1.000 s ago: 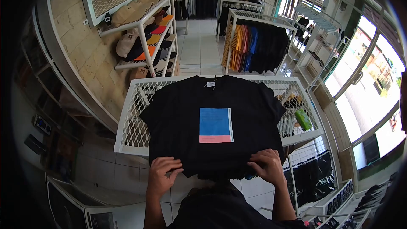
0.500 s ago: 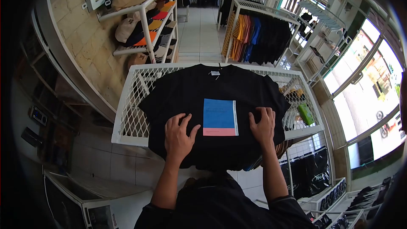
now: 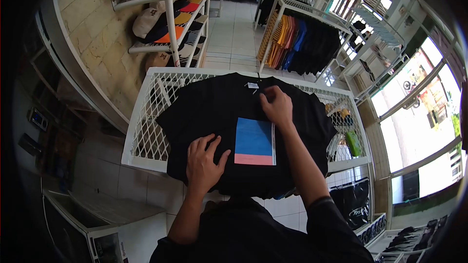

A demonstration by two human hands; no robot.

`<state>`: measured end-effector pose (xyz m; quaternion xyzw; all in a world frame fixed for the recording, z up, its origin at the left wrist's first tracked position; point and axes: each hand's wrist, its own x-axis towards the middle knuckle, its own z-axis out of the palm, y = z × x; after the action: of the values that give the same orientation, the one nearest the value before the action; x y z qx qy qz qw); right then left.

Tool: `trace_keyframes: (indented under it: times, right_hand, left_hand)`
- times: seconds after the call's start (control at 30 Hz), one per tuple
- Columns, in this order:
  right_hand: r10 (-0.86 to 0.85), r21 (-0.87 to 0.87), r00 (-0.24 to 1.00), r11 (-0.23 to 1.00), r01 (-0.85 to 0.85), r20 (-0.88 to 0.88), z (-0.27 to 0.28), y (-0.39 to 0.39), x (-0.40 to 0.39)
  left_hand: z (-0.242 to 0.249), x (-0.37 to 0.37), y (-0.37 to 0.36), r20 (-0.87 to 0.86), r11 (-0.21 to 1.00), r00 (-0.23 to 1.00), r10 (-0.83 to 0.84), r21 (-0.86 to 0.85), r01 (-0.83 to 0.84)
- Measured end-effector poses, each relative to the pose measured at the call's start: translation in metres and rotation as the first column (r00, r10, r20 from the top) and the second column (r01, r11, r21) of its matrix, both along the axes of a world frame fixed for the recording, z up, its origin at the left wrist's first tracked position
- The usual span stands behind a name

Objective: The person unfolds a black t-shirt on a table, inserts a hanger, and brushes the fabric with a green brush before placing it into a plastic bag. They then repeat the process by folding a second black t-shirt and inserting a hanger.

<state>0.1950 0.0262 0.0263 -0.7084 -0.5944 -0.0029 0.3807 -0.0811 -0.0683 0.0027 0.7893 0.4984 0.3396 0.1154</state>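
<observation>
A black T-shirt (image 3: 209, 107) lies spread front side up, its collar at the far side and a white neck label (image 3: 252, 85) showing inside. A blue and pink rectangular print (image 3: 254, 139) covers the middle of its chest. Left of the print, my left hand (image 3: 204, 163) rests on the fabric with fingers apart. My right hand (image 3: 279, 107) is above the upper chest, just right of the label; its fingers are bent and the thumb stands apart. I see nothing held in either hand.
Under the shirt is a white mesh-topped table (image 3: 146, 136), with a green item (image 3: 352, 143) at its right. A shelf of caps (image 3: 170, 29) stands at the left, and a rack of hanging shirts (image 3: 302, 39) is beyond the table.
My right hand has moved from beside the print up toward the collar. My left hand stays on the shirt. The camera view has shifted slightly.
</observation>
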Motion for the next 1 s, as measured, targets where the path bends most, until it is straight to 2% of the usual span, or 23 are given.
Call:
trace_keyframes:
  times: [0.07,0.1,0.17,0.27,0.33,0.4,0.43,0.47,0.53,0.6,0.67,0.7,0.8,0.87,0.93,1.0]
  right_hand:
    - [-0.059,-0.268,0.993,0.963,0.029,-0.103,-0.001,0.038,-0.001]
    - [-0.051,-0.267,0.993,0.963,0.021,-0.107,-0.004,0.047,-0.004]
    - [-0.12,-0.389,0.99,0.911,0.138,0.072,-0.009,0.064,-0.007]
    - [-0.133,-0.425,0.984,0.889,0.17,0.116,-0.004,0.064,-0.008]
    - [-0.132,-0.421,0.984,0.89,0.172,0.123,-0.002,0.067,-0.003]
    - [-0.173,-0.331,0.97,0.937,0.11,-0.169,-0.002,0.069,0.003]
    - [-0.162,-0.25,0.961,0.963,0.104,-0.224,-0.004,0.076,0.008]
    - [-0.171,-0.251,0.96,0.961,0.113,-0.223,-0.006,0.084,0.014]
    - [-0.099,-0.109,0.916,0.992,0.06,-0.388,-0.006,0.104,0.022]
    - [-0.097,-0.08,0.908,0.994,0.071,-0.407,-0.005,0.13,0.032]
    - [-0.046,-0.041,0.845,0.999,0.029,-0.533,-0.021,0.164,0.05]
    - [-0.053,-0.076,0.778,0.997,0.007,-0.626,-0.004,0.165,0.044]
    - [-0.088,-0.093,0.701,0.995,0.031,-0.707,0.015,0.181,0.041]
    - [-0.104,-0.097,0.733,0.994,0.053,-0.673,0.02,0.193,0.043]
    - [-0.061,-0.027,0.736,0.998,0.058,-0.675,0.013,0.208,0.049]
    - [-0.05,-0.04,0.713,0.999,0.031,-0.7,0.007,0.216,0.054]
  left_hand:
    - [-0.002,-0.001,-0.001,0.017,1.0,1.0,-0.013,-0.019,0.014]
    - [-0.001,-0.001,0.0,0.01,1.0,1.0,-0.013,-0.014,0.013]
    - [0.001,-0.002,-0.001,0.0,1.0,1.0,-0.01,-0.019,0.01]
    - [0.002,-0.001,-0.001,0.006,0.999,1.0,-0.005,-0.038,0.005]
    - [0.004,-0.001,0.0,-0.001,0.999,1.0,-0.013,-0.052,0.012]
    - [0.006,-0.001,0.0,-0.009,0.998,1.0,-0.017,-0.066,0.016]
    - [0.007,-0.001,0.0,-0.018,0.997,1.0,-0.017,-0.073,0.016]
    - [0.007,0.0,0.0,-0.017,0.997,0.999,-0.027,-0.074,0.026]
    - [0.008,-0.001,-0.001,-0.023,0.996,1.0,-0.019,-0.09,0.017]
    - [0.007,0.0,-0.002,-0.031,0.996,0.999,-0.019,-0.089,0.016]
    - [0.009,0.0,-0.002,-0.049,0.995,0.999,-0.018,-0.098,0.013]
    - [0.01,0.0,-0.002,-0.05,0.995,0.999,-0.017,-0.099,0.012]
    - [0.01,0.002,-0.002,-0.061,0.995,0.998,-0.021,-0.103,0.015]
    - [0.015,0.002,0.003,-0.072,0.995,0.997,-0.014,-0.097,0.007]
    - [0.026,0.002,0.012,-0.059,0.975,0.998,-0.033,-0.224,0.019]
    - [0.04,0.01,0.033,-0.059,0.967,0.995,-0.081,-0.248,0.064]
